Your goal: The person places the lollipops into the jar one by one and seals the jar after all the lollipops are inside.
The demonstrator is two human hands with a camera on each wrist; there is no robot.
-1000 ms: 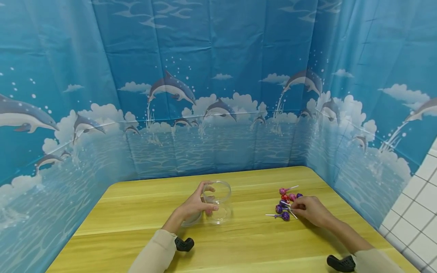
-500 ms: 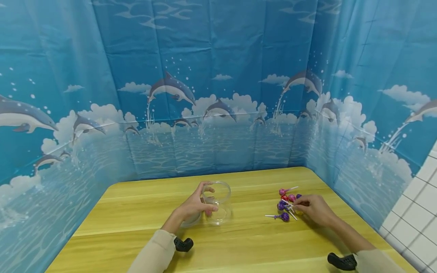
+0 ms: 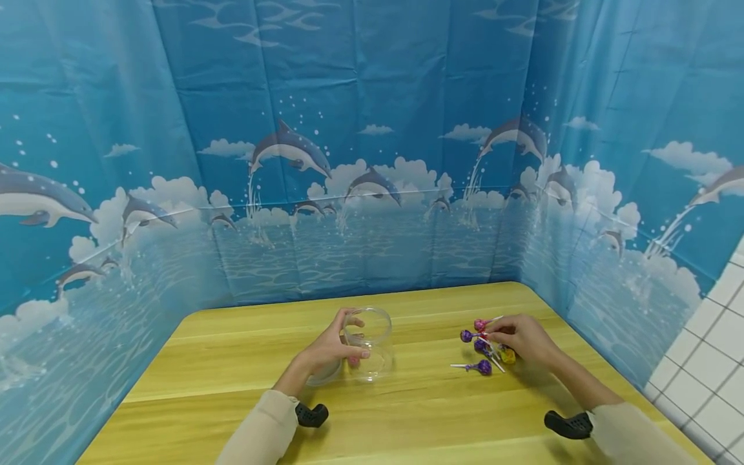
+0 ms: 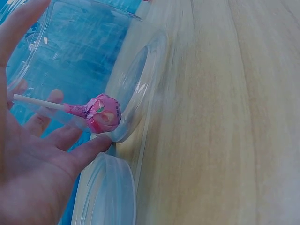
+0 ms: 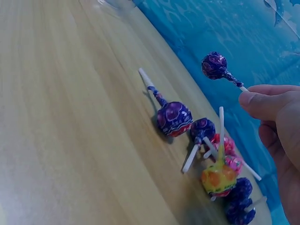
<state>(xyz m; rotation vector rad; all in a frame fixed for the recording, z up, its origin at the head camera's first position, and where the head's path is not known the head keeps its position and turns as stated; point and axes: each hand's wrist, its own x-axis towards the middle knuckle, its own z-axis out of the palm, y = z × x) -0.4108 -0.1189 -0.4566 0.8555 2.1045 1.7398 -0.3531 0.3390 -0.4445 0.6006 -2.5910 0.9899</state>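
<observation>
My left hand [image 3: 334,349] grips a clear plastic jar [image 3: 383,345] from its left side, the jar standing with its round mouth up. Inside it lies a pink-wrapped lollipop [image 4: 104,114], its white stick slanting along the wall. A round clear lid [image 4: 110,192] is beside the jar, near the hand. To the right, my right hand [image 3: 526,339] pinches a purple lollipop [image 5: 214,65] by its stick between thumb and forefinger, raised over the pile. Below it are a yellow lollipop [image 5: 218,179], a purple one [image 5: 173,119] and several more in purple, pink and red.
Everything stands on a yellow wood-grain table [image 3: 244,413]. A blue dolphin-print curtain [image 3: 372,245] hangs behind it and along the sides. White tiles [image 3: 712,349] show beyond the right edge.
My right hand has lifted a purple lollipop out of the pile and moved slightly up and away. The yellow lollipop has come into view. The left hand and jar stay put.
</observation>
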